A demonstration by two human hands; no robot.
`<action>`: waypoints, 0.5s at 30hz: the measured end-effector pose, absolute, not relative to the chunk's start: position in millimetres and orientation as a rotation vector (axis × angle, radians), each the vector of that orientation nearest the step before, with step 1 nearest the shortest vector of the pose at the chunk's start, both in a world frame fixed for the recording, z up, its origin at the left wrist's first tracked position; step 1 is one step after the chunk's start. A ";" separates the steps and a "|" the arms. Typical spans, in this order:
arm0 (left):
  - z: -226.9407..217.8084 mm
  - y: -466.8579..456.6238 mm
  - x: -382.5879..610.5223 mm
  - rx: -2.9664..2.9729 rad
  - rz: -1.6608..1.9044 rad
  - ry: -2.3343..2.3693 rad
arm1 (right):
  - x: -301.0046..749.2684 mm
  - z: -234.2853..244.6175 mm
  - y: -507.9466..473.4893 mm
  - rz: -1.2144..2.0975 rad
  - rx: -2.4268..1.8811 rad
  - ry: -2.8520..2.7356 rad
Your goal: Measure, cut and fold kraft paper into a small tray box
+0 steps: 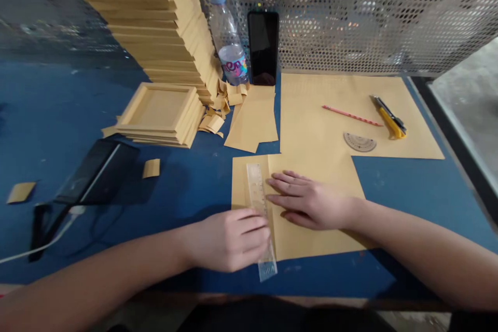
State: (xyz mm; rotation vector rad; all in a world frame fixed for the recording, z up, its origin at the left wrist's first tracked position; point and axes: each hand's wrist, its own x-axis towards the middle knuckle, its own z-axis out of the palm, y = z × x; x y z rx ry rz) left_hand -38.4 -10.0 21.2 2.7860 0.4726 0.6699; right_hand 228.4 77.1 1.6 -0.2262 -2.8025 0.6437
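A sheet of brown paper (311,241) lies on the blue table (408,192) near its front edge. A clear plastic ruler (257,192) rests along the sheet's left side. My left hand (229,238) presses on the lower part of the ruler with its fingers together and stretched. My right hand (311,199) lies flat on the paper just right of the ruler, fingers extended toward it.
A larger brown sheet (322,114) holds a red pencil (352,115), a yellow utility knife (391,118) and a protractor (360,142). Stacks of cardboard trays (161,111), paper scraps, a water bottle (229,41) and an upright phone (263,46) stand behind; a dark device (93,171) lies left.
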 end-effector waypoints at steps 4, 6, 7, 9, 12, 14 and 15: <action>11.5 -7.6 -40.7 2.716 0.644 0.480 | 227.4 2.9 76.4 0.719 -0.266 -2.623; 11.2 -2.9 -44.0 2.664 0.633 0.482 | 226.9 3.5 75.7 0.683 -0.298 -2.642; 11.3 -1.0 -45.6 2.637 0.626 0.490 | 226.6 3.8 75.3 0.648 -0.308 -2.672; 11.3 1.1 -48.0 2.578 0.610 0.503 | 226.2 4.4 74.6 0.568 -0.312 -2.748; 10.6 1.3 -48.5 2.493 0.605 0.511 | 225.6 5.1 73.9 0.497 -0.308 -2.855; 9.2 0.3 -47.1 2.439 0.617 0.537 | 225.1 5.8 73.6 0.489 -0.317 -2.894; 8.3 -0.4 -46.2 2.415 0.628 0.561 | 224.7 6.2 73.3 0.485 -0.324 -2.908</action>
